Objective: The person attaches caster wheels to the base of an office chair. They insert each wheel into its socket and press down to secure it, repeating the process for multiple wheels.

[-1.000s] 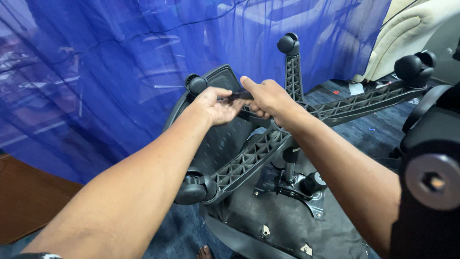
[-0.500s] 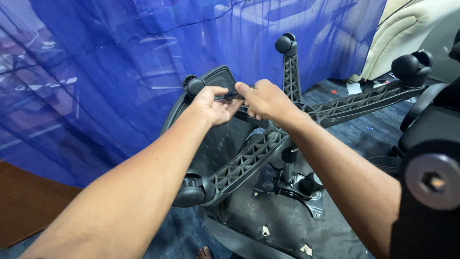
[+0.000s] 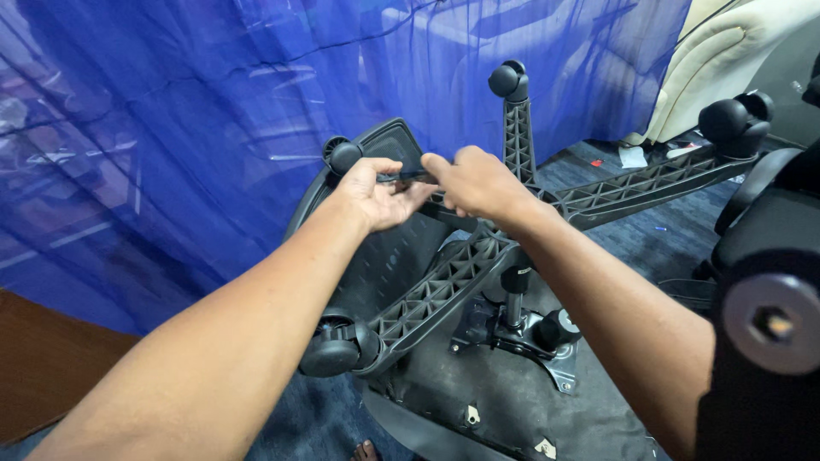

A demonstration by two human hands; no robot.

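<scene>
A: What was recorded, biggest first?

B: A blue translucent curtain (image 3: 196, 128) was noted across the whole left and back of the view. In front of it an office chair was found overturned, its seat underside (image 3: 504, 401) turned up and set on a dark blue carpet (image 3: 666, 243). A cream upholstered seat (image 3: 726, 60) was seen at the far right, and a black armrest with a hex bolt (image 3: 769, 324) was caught very close at the right edge.

A: And the base?

B: The black five-star base (image 3: 444, 286) was held up in the air on its gas column (image 3: 515, 294). Ribbed legs were seen spreading outward, each tipped with a black castor: one near castor (image 3: 333, 350) low at the left, one far castor (image 3: 510, 79) at the top, one right castor (image 3: 735, 119).

A: The hands?

B: Both were raised at the leg pointing away. The left hand (image 3: 371, 195) was found just below a fourth castor (image 3: 343, 156), fingers curled. The right hand (image 3: 478, 181) was placed beside it, touching. A thin dark strip (image 3: 410, 177) was pinched between thumb and fingers of both hands, stretched across the small gap between them, above that leg.

A: What the strip was?

B: It could not be told.
</scene>
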